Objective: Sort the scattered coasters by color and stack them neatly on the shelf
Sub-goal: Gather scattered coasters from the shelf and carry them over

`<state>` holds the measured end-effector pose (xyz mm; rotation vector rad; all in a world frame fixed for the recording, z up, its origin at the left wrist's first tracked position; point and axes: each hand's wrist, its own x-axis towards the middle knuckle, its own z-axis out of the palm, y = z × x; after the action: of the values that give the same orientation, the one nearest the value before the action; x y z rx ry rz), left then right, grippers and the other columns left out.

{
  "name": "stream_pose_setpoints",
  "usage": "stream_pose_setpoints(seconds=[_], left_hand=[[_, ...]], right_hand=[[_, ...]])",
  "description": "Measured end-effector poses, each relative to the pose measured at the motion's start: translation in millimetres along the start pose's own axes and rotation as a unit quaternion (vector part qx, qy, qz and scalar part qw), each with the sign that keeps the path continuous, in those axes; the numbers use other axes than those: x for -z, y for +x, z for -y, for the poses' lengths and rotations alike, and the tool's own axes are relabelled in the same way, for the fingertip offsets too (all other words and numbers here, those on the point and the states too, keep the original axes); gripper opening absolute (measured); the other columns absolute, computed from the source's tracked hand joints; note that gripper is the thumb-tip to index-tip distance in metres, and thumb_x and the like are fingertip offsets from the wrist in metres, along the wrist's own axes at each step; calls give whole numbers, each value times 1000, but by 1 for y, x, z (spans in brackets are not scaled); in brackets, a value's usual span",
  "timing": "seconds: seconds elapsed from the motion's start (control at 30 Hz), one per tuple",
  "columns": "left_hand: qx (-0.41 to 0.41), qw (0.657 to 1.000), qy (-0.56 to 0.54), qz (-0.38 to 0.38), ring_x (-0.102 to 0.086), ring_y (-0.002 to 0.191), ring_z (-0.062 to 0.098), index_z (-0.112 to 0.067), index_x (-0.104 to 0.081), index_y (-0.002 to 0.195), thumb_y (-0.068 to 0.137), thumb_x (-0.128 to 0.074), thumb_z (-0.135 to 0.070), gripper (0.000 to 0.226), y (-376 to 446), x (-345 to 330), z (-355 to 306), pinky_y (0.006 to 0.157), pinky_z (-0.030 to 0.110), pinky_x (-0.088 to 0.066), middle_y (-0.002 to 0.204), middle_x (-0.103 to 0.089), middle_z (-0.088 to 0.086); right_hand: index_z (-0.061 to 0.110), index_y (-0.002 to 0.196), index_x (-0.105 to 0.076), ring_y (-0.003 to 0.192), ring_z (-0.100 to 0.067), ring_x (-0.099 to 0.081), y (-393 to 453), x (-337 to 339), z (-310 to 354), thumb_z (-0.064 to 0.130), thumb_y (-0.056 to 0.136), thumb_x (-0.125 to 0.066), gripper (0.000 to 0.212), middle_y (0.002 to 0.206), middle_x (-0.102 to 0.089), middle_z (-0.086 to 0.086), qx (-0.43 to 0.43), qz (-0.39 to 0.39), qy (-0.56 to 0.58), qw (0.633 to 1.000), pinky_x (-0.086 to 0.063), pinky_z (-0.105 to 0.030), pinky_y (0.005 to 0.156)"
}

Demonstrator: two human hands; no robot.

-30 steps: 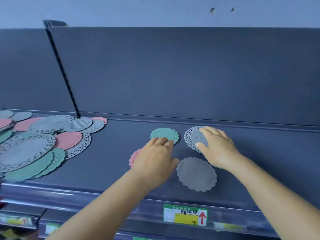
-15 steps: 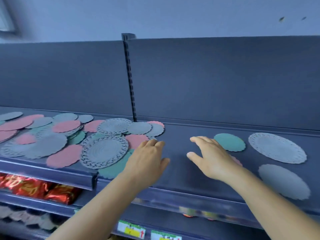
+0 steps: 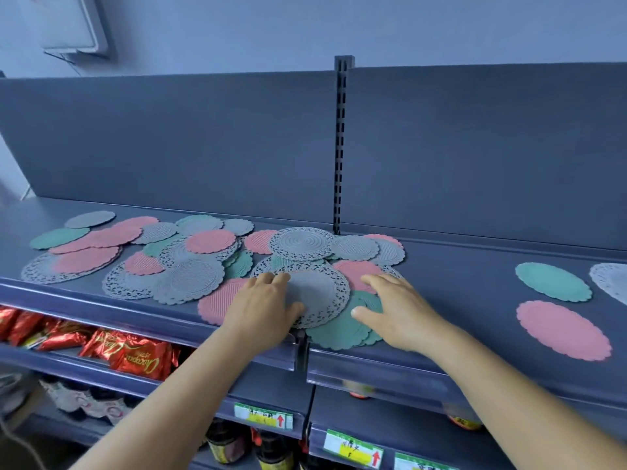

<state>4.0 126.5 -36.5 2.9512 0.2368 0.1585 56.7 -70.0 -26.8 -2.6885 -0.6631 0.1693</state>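
A scattered heap of pink, green and grey coasters covers the left and middle of the dark shelf (image 3: 475,283). My left hand (image 3: 263,307) rests flat, fingers apart, on the near left part of a large grey lace coaster (image 3: 322,293). My right hand (image 3: 393,307) hovers open over a green coaster (image 3: 342,329) and a pink coaster (image 3: 353,269) at the heap's right edge. Set apart on the right lie a green coaster (image 3: 553,281), a pink coaster (image 3: 563,330) and a grey lace coaster (image 3: 614,283) cut off by the frame.
A slotted upright post (image 3: 339,147) divides the back panel. Red snack packets (image 3: 135,354) fill the lower shelf at left, with dark jars (image 3: 271,451) and price tags (image 3: 263,415) lower down. A gap in the shelf's front rail sits just under the large lace coaster.
My view swung left from the sorted coasters to the heap. Both hands moved left with it, and my left hand came down on the large grey lace coaster.
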Motion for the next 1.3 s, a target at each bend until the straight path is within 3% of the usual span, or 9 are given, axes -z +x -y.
stream_pose_setpoints(seconds=[0.4, 0.6, 0.67, 0.77, 0.83, 0.9, 1.0, 1.17, 1.3], left_hand=[[49, 997, 1, 57, -39, 129, 30, -25, -28, 145, 76, -54, -70, 86, 25, -4, 14, 109, 44, -26, 139, -44, 8], [49, 993, -104, -34, -44, 120, 27, -20, -19, 148, 76, -75, -32, 91, 25, 2, 10, 96, 35, -39, 133, -40, 8], [74, 988, -126, -54, -54, 107, 28, -14, -24, 145, 81, -69, -16, 78, 28, 2, 11, 81, 33, -43, 122, -51, 10], [72, 989, -106, -77, -61, 92, 31, -9, -56, 110, 85, -61, -16, 27, 29, 5, 12, 70, 32, -45, 95, -63, 11], [-13, 987, -146, -69, -61, 84, 30, -11, -59, 100, 88, -58, -18, 14, 38, 1, -36, 68, 30, -45, 88, -66, 9], [-7, 974, -210, -85, -62, 74, 27, -13, -59, 97, 89, -57, -18, 10, 42, 5, -41, 67, 30, -48, 82, -67, 8], [-37, 952, -287, -99, -63, 69, 29, -14, -59, 90, 90, -57, -18, 5, 51, 11, -93, 65, 32, -50, 74, -68, 10], [-26, 928, -357, -106, -62, 58, 24, -17, -59, 79, 91, -55, -15, 13, 47, 17, -94, 60, 32, -49, 70, -68, 10], [-17, 919, -384, -90, -58, 45, 9, -14, -61, 88, 94, -52, -14, 11, 43, 15, -98, 44, 24, -46, 74, -68, 8]], right_hand=[[19, 144, -35, 137, -19, -23, 13, -12, 11, 58, 82, -57, 76, 147, -32, 2, -14, 15, -51, 998, -22, -32, 115], [20, 130, -44, 126, -18, -36, 17, -11, 11, 48, 75, -70, 67, 132, -41, 3, -39, 14, 13, 999, -34, -31, 105], [21, 116, -47, 111, -18, -44, 16, -10, 13, 40, 76, -73, 51, 114, -46, 4, -45, 0, 37, 998, -40, -29, 92], [24, 100, -48, 86, -16, -49, 16, -7, 7, 24, 82, -67, 26, 94, -52, 7, -63, -27, 59, 996, -39, -25, 70], [24, 99, -54, 79, -16, -50, -22, 9, -32, 21, 83, -64, 19, 91, -56, 6, -134, -98, 109, 980, -37, -23, 62], [25, 94, -56, 70, -13, -50, -21, 16, -41, 20, 83, -64, 14, 85, -57, 7, -128, -117, 147, 974, -36, -21, 53], [26, 86, -57, 65, -13, -51, -48, 45, -81, 20, 84, -62, 8, 77, -57, 9, -154, -199, 176, 952, -41, -21, 58], [23, 84, -61, 69, -14, -59, -45, 53, -88, 17, 87, -56, 9, 84, -67, 4, -148, -222, 209, 941, -54, -35, 78], [24, 86, -62, 75, -17, -61, -47, 56, -100, 18, 89, -54, 10, 83, -66, 6, -170, -235, 206, 934, -53, -30, 70]])
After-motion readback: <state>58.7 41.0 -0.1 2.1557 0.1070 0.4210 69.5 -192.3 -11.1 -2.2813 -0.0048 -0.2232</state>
